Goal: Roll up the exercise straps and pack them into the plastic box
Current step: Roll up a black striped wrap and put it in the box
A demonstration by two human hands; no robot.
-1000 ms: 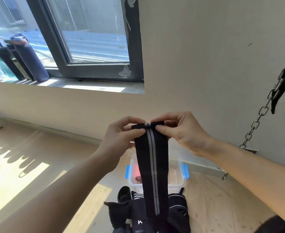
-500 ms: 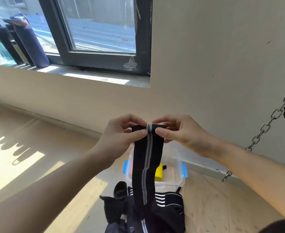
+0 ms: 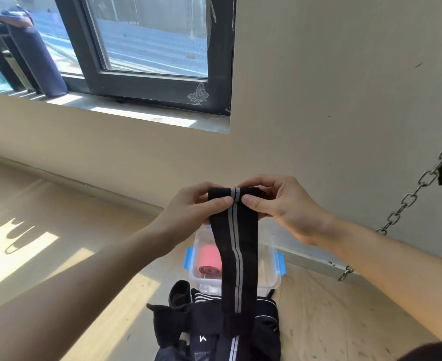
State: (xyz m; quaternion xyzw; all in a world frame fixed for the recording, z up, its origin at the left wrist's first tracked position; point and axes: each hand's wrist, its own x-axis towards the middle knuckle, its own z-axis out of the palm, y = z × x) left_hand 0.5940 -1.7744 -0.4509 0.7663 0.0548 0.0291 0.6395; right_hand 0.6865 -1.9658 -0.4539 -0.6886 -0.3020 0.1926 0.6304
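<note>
A black exercise strap (image 3: pixel 237 259) with two grey stripes hangs in front of me. Its top end is turned into a small roll. My left hand (image 3: pixel 192 209) pinches the roll's left side and my right hand (image 3: pixel 279 204) pinches its right side. Below on the floor stands a clear plastic box (image 3: pixel 273 272) with blue clips, partly hidden by the strap. A rolled pink strap (image 3: pixel 209 259) lies inside it. A heap of black straps (image 3: pixel 186 316) with white stripes lies in front of the box.
The box sits on a light wooden floor near a beige wall. A metal chain (image 3: pixel 412 194) hangs at the right, clipped low on the wall. Dark bottles (image 3: pixel 35 56) stand on the window sill at the upper left.
The roll at the strap's top has grown a little thicker and the hanging length is shorter. The view shifted, so a pink roll shows in the box where a yellow one showed before.
</note>
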